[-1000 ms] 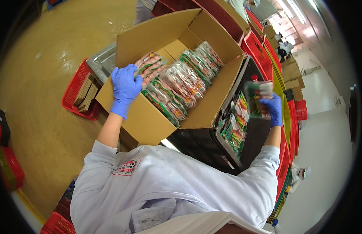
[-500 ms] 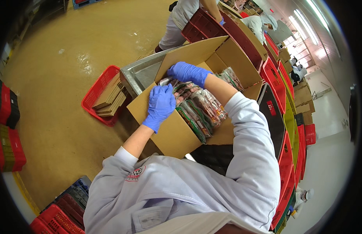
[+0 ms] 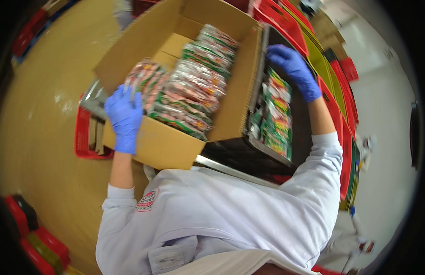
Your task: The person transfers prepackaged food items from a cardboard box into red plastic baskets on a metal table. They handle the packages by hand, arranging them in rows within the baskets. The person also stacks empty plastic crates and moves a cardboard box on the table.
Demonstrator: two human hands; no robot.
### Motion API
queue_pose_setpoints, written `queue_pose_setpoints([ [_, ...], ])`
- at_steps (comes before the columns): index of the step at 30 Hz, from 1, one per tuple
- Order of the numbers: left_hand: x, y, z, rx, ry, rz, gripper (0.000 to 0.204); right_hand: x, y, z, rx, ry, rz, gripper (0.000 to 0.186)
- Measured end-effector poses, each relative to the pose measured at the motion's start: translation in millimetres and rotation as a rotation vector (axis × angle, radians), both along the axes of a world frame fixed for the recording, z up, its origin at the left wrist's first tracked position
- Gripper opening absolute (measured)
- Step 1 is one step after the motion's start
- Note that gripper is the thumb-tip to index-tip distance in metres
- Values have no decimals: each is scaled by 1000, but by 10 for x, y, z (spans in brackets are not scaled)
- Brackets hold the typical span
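An open cardboard box [image 3: 176,153] stands before me, with rows of clear, shiny food packs with pink contents and green edges [image 3: 194,87] inside. Gloved in blue, my left hand [image 3: 124,119] reaches over the box's near left wall, its fingers apart against the packs at the left end. To the right of the box is a black crate [image 3: 297,133] holding a row of similar packs [image 3: 277,112]. Over the crate's far part hovers my right hand [image 3: 292,68], also gloved, fingers stretched out and slightly bent, with nothing visible in them. Motion blurs both hands a little.
Red crates [image 3: 331,105] and yellow-green ones line the right side. Left of the box, a red basket [image 3: 79,142] with flat cardboard stands on the floor beside a metal table [image 3: 93,98]. More crates [image 3: 43,247] sit at lower left.
My right hand has left the box and moved right, over the black crate. My left hand stays at the box's left wall. The view has turned rightward, showing more of the packs.
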State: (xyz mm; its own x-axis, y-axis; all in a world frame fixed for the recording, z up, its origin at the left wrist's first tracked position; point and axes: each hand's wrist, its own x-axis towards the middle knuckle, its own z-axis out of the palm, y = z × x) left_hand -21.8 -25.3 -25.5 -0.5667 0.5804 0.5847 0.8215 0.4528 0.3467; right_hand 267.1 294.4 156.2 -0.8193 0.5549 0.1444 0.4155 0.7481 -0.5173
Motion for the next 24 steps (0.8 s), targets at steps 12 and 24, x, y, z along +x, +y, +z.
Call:
queue_pose_setpoints([
  [12,-40,-35,-187,78,-70,-2,35,1428,14,-1190,-248,-628,-137,73],
  [24,225,-133,-77,133,-24,159,32,1364,113,-1225,-564,-629,-233,93],
])
